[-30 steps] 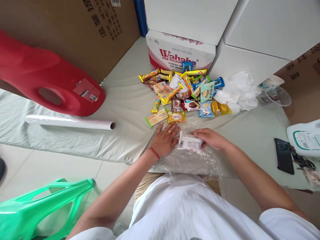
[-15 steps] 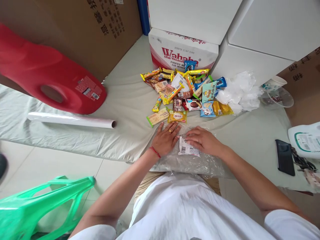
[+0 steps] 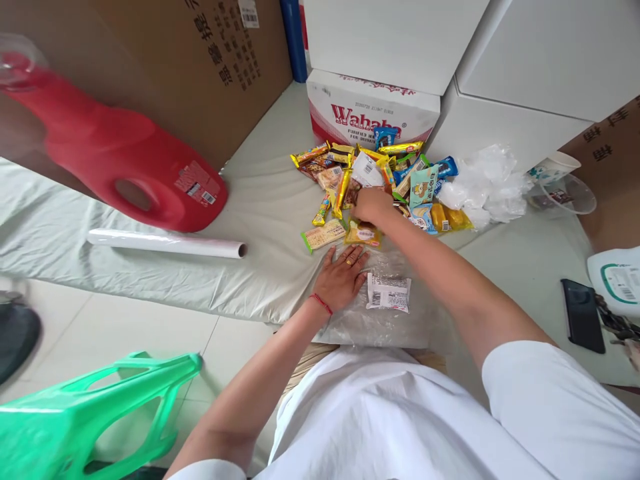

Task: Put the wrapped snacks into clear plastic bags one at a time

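Cloth-covered worktop: one hand flat, one in the snack heap

Pale cloth drapes your worktop (image 3: 260,200), with a brown cardboard box (image 3: 200,60) and a white Wahaha carton (image 3: 373,113) standing along its far side. Your left hand (image 3: 343,277) lies palm down near the front edge. Its grip is open and its fingers are spread, pressing on the left part of a clear plastic bag (image 3: 400,327) laid flat before you. A white packet (image 3: 389,292) with a barcode rests on that bag, just beside your left hand and not touching it. Your right hand (image 3: 373,205) is stretched forward into the heap of snack packets (image 3: 400,170). Its fingers curl down among the wrappers, and I cannot tell whether the grip has closed on one. A yellow packet (image 3: 364,235) lies between your two hands, at the near side of the heap. Crumpled white bags (image 3: 487,183) sit right of the heap and a dark phone (image 3: 583,323) lies well off to your right. A red jug (image 3: 120,160) and a roll of film (image 3: 165,243) lie to your left, and a green stool (image 3: 90,413) stands on the floor
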A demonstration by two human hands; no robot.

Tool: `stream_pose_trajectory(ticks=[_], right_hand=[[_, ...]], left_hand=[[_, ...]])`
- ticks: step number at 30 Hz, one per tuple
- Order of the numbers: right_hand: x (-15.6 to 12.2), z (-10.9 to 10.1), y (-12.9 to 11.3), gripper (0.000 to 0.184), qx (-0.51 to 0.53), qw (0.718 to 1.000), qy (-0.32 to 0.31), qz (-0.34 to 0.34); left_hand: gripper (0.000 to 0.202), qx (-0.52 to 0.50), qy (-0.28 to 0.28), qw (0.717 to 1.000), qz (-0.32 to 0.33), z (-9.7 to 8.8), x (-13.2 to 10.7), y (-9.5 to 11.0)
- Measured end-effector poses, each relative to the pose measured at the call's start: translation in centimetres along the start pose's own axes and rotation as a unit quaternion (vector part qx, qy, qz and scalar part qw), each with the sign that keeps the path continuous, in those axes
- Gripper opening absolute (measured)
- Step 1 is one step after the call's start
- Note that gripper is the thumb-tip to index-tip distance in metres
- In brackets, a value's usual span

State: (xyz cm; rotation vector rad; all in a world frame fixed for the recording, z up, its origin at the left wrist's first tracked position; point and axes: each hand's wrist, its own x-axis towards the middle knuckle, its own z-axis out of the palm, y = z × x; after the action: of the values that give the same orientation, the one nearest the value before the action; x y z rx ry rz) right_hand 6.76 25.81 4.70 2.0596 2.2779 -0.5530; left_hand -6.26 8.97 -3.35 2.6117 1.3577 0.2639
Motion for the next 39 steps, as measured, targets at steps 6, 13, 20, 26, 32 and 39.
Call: stream_pose_trajectory(ticks=[6, 13, 20, 26, 32, 39], right_hand=[[-6.9, -4.2, 6.7, 0.067, 0.331, 0.919, 0.107, -0.183], [-19.3, 1.8, 10.1, 0.069, 0.181, 0.952, 0.023, -0.246], [-21.3, 7.5, 10.4, 0.067, 0.127, 0.966, 0.011, -0.225], [-21.2, 7.3, 11.3, 0.069, 0.115, 0.964, 0.042, -0.235], [-22.2, 6.3, 10.9, 0.077, 0.096, 0.950, 0.088, -0.283], [-23.4, 7.1, 10.9, 0.025, 0.064, 0.935, 0.119, -0.329]], left_hand=[[0.055, -0.012, 0.009, 1.000, -0.003, 0.2, -0.1, -0.2], [0.053, -0.044, 0.003, 0.999, 0.000, -0.2, 0.1, -0.2], [0.049, -0.093, 0.020, 0.995, -0.005, -1.0, 0.3, -1.5], [0.039, -0.081, 0.262, 0.961, 0.038, -3.3, -5.5, -0.4], [0.028, -0.065, 0.144, 0.945, 0.288, -2.3, -12.5, 1.8], [0.028, 0.008, 0.133, 0.949, 0.285, 0.1, -13.2, 1.7]])
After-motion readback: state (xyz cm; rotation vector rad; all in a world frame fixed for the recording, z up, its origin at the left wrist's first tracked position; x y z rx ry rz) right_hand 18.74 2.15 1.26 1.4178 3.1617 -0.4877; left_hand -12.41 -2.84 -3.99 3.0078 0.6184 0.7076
